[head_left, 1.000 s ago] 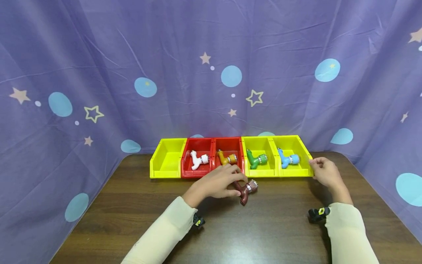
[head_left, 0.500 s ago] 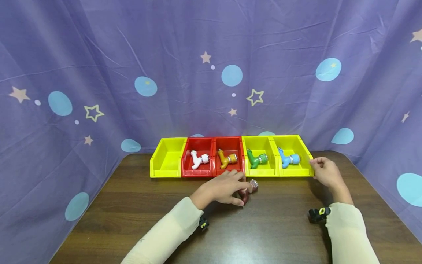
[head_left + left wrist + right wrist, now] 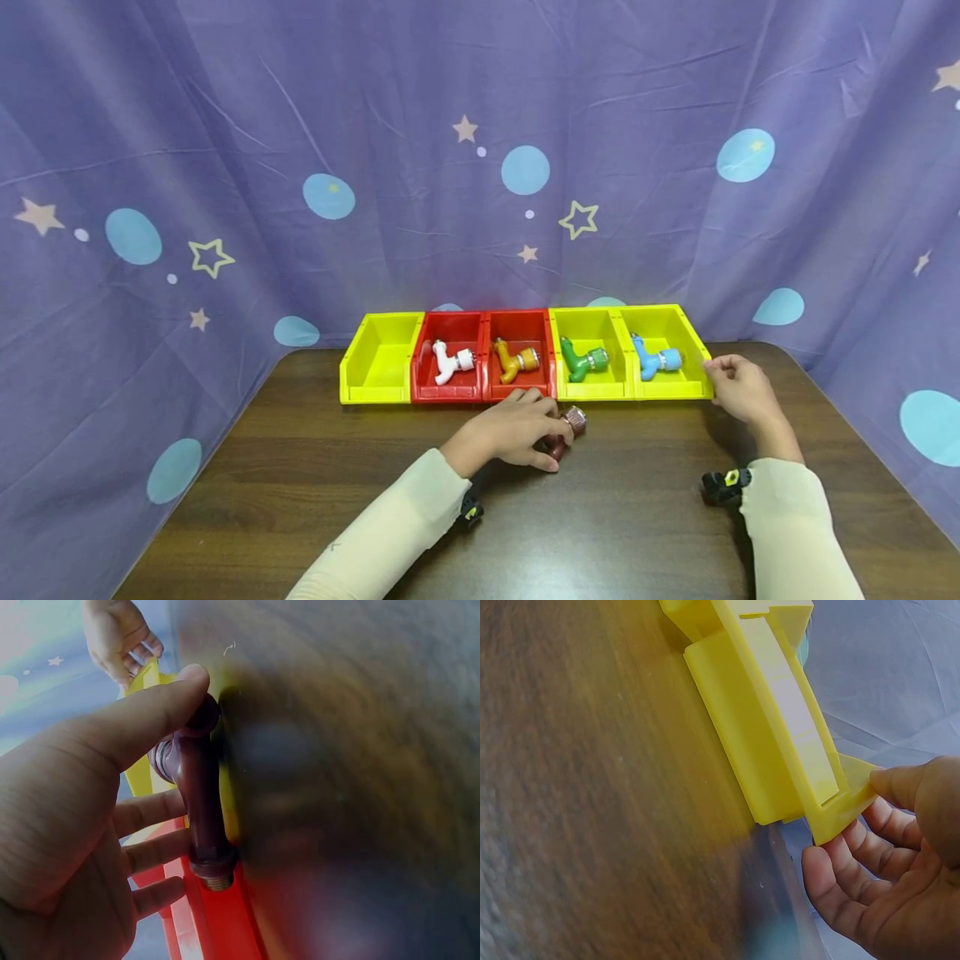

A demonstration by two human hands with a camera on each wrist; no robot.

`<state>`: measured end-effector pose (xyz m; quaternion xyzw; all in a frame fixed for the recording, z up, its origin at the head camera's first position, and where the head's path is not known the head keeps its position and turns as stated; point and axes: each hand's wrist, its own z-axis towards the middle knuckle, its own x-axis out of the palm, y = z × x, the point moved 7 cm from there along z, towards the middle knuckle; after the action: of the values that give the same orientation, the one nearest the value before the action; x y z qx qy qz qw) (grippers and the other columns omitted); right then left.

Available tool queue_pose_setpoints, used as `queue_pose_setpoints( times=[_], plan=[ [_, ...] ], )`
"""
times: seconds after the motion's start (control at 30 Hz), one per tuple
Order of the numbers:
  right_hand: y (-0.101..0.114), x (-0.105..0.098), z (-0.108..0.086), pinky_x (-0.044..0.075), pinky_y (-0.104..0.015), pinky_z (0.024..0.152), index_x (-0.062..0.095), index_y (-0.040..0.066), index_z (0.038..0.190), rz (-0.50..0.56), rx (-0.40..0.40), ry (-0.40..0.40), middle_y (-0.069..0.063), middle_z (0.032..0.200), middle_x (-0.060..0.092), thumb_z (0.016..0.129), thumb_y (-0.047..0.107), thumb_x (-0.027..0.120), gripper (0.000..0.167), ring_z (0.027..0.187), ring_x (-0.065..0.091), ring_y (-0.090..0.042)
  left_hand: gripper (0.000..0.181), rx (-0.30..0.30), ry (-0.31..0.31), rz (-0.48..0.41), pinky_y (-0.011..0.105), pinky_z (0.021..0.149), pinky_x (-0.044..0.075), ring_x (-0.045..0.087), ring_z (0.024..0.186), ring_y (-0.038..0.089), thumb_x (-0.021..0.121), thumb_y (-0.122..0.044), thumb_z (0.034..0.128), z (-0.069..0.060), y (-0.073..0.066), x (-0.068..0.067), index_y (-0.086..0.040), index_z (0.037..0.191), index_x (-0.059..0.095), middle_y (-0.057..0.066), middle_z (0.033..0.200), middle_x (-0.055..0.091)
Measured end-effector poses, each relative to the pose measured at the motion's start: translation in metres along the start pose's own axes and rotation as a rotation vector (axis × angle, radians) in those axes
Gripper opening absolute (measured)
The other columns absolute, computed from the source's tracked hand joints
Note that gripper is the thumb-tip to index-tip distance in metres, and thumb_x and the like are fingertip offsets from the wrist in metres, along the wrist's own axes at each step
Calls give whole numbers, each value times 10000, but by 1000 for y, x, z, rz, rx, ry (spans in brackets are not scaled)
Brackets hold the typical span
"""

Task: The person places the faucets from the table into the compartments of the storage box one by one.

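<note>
My left hand holds a dark maroon tap at the table, in front of the bins. Its thumb lies on the spout end and the fingers reach along the body in the left wrist view, where the threaded end of the tap points down the frame. Part of the tap is behind the fingers in the head view. At the far right of the row, my right hand pinches the front corner of a yellow bin between thumb and fingers. A blue tap lies in that bin.
Left of it, a yellow bin holds a green tap. Two red bins hold a white tap and an orange-yellow tap. The leftmost yellow bin shows a bare floor. A purple curtain hangs behind the wooden table.
My left hand has moved slightly right and toward me, and its fingers have come over the maroon tap, covering more of it. The right hand stays at the bin corner.
</note>
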<state>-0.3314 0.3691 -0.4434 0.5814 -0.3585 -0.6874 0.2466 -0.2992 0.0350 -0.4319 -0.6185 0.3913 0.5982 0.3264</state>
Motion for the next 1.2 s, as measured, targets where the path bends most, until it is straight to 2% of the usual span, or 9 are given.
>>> queue_pose_setpoints(
  times=[0.33,0.67,1.0,1.2],
  plan=[
    [-1,0,1,526,-290,613,495,-128,1261,11,-8,3,-238,1047,569,1107,352,411,512,792,625,-271,295,5,0,17,356,941,350,461,1158,135,685,-581,923,1,-3,1,-405,1157,640,-97,1123,535],
    [-1,1,1,526,-297,620,500,-118,1261,19,-5,8,-225,1045,569,1106,332,413,484,791,623,-277,357,68,-3,-3,413,1014,360,492,1202,123,653,-553,959,0,-16,-6,-381,1271,629,-74,1237,552],
    [0,0,-1,530,-296,642,495,-117,1268,7,8,10,-242,1072,565,1106,345,409,497,817,631,-295,349,112,-60,16,359,948,413,489,1160,126,679,-538,948,-1,-25,-25,-357,1244,635,-71,1187,534],
    [0,0,0,531,-284,623,500,-120,1254,12,-2,10,-239,1055,565,1106,325,415,476,812,631,-292,349,98,-82,39,384,957,406,489,1136,132,701,-529,936,-7,-22,-37,-343,1227,648,-79,1150,530]
  ],
)
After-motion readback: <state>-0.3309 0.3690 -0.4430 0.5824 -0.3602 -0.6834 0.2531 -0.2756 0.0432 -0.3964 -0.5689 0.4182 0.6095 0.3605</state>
